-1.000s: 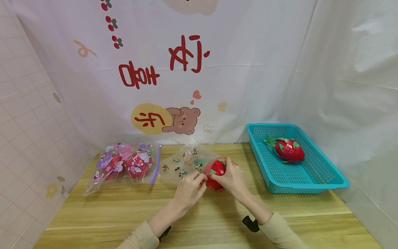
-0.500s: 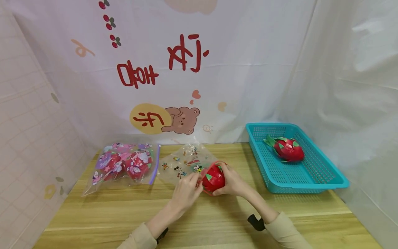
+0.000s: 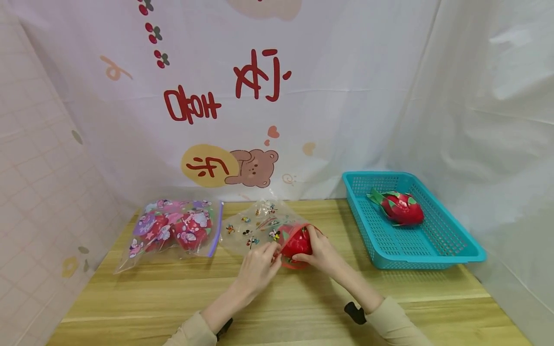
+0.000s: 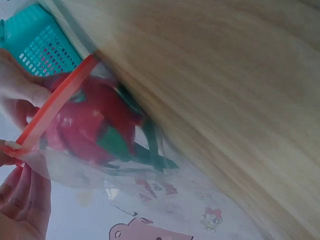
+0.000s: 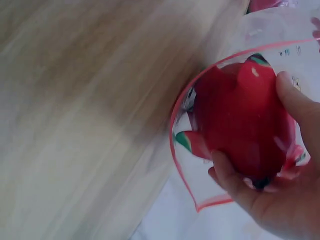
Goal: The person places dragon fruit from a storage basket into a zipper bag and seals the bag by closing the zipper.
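On the wooden table (image 3: pixel 303 307), near the middle, the right hand (image 3: pixel 318 252) curls its fingers round a red dragon fruit (image 3: pixel 296 244) sitting in the mouth of a clear printed zip bag (image 3: pixel 255 228), whose red rim the left hand (image 3: pixel 258 266) pinches.

1. The table (image 3: pixel 303 307) was pale wood with a visible grain and a matt, smooth finish.
2. The bag (image 3: pixel 259 229) was thin clear plastic film, glossy and creased, printed with small cartoon figures, with a red plastic zip strip (image 4: pixel 55 107) along its mouth.
3. The dragon fruit (image 5: pixel 240 132) looked like moulded plastic, smooth and shiny, red with green tips.
4. The basket (image 3: pixel 433 257) was teal plastic with a perforated mesh wall.
5. The backdrop (image 3: pixel 346 96) was white cloth, matt and softly wrinkled.
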A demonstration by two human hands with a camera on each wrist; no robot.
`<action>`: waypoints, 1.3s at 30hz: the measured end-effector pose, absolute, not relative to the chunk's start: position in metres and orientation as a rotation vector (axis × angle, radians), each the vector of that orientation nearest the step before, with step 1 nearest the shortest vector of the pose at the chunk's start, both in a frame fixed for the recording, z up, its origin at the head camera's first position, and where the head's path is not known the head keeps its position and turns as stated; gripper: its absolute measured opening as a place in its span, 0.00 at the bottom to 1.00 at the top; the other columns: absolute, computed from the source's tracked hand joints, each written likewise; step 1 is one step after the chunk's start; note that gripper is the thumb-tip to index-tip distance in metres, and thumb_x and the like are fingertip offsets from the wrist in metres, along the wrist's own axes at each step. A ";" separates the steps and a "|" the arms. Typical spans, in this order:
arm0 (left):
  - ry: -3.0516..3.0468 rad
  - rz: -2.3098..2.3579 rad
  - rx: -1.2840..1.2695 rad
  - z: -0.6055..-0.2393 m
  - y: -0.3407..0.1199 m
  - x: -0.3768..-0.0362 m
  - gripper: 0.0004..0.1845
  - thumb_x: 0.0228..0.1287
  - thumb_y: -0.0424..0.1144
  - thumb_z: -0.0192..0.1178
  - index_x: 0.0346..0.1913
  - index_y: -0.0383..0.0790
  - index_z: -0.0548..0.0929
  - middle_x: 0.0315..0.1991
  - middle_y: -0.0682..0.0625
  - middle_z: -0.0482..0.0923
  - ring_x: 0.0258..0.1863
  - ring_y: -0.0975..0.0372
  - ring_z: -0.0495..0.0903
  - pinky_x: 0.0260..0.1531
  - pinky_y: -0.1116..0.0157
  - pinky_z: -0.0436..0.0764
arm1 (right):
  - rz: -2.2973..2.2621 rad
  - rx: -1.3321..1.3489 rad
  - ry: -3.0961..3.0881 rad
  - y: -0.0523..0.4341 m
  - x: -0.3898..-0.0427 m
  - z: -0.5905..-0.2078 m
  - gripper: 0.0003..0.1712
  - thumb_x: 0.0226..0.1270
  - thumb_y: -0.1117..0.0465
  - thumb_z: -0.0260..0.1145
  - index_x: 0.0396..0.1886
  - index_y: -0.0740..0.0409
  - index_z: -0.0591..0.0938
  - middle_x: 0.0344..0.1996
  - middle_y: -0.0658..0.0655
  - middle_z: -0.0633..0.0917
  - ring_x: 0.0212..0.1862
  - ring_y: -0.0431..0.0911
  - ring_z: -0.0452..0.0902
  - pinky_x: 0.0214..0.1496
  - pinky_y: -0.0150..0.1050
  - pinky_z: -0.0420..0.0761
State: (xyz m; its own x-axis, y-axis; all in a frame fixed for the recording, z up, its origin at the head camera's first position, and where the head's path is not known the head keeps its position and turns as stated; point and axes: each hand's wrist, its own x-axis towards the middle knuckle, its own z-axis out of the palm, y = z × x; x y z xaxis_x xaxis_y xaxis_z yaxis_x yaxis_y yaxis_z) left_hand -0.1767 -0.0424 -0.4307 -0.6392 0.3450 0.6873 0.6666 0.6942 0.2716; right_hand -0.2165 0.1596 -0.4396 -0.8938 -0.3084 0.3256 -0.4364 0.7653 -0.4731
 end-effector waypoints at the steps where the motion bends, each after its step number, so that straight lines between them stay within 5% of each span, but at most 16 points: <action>1: -2.293 -0.698 -0.763 -0.430 -0.042 -0.177 0.09 0.47 0.28 0.67 0.32 0.38 0.81 0.23 0.54 0.80 0.19 0.68 0.76 0.19 0.79 0.70 | 0.784 0.610 -2.729 0.160 -0.217 -0.440 0.44 0.46 0.51 0.77 0.58 0.66 0.67 0.48 0.66 0.80 0.48 0.57 0.80 0.45 0.50 0.83; 6: -2.303 -0.696 -0.724 -0.430 -0.039 -0.179 0.07 0.50 0.30 0.66 0.33 0.40 0.81 0.23 0.54 0.81 0.19 0.68 0.77 0.19 0.79 0.72 | 0.670 0.752 -2.682 0.165 -0.214 -0.436 0.45 0.44 0.56 0.78 0.60 0.68 0.69 0.56 0.69 0.77 0.54 0.60 0.78 0.50 0.53 0.81; 13: -2.308 -0.477 -0.666 -0.437 -0.041 -0.172 0.08 0.47 0.36 0.69 0.28 0.44 0.79 0.20 0.57 0.77 0.16 0.69 0.70 0.15 0.77 0.64 | 0.272 0.766 -2.512 0.164 -0.200 -0.434 0.44 0.41 0.53 0.80 0.58 0.66 0.72 0.52 0.67 0.80 0.49 0.58 0.81 0.45 0.50 0.83; 20: -2.277 -0.409 -0.665 -0.441 -0.045 -0.169 0.08 0.49 0.36 0.69 0.26 0.45 0.78 0.18 0.59 0.74 0.15 0.69 0.67 0.14 0.77 0.61 | -0.012 0.927 -2.284 0.161 -0.197 -0.437 0.38 0.36 0.53 0.82 0.53 0.48 0.80 0.50 0.62 0.78 0.52 0.56 0.77 0.27 0.43 0.83; 26: -2.250 -0.425 -0.710 -0.439 -0.045 -0.171 0.07 0.50 0.36 0.68 0.27 0.44 0.79 0.19 0.58 0.74 0.15 0.70 0.67 0.14 0.78 0.62 | -0.100 0.924 -2.272 0.156 -0.199 -0.438 0.35 0.37 0.51 0.81 0.51 0.46 0.81 0.48 0.61 0.77 0.52 0.54 0.76 0.24 0.38 0.82; 39: -2.171 -0.414 -0.825 -0.435 -0.043 -0.169 0.08 0.50 0.35 0.68 0.26 0.45 0.77 0.19 0.58 0.74 0.16 0.70 0.67 0.15 0.78 0.64 | -0.069 0.775 -2.349 0.143 -0.215 -0.442 0.27 0.43 0.47 0.78 0.43 0.52 0.80 0.35 0.60 0.82 0.36 0.51 0.78 0.25 0.40 0.81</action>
State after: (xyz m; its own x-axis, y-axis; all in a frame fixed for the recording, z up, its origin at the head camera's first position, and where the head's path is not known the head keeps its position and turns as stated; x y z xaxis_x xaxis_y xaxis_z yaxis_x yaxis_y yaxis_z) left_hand -0.1686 -0.0434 -0.4350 -0.5002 0.4268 0.7534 0.6739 0.7383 0.0292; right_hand -0.2148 0.1426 -0.4422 -0.6102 -0.5482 0.5720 -0.5136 0.8234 0.2413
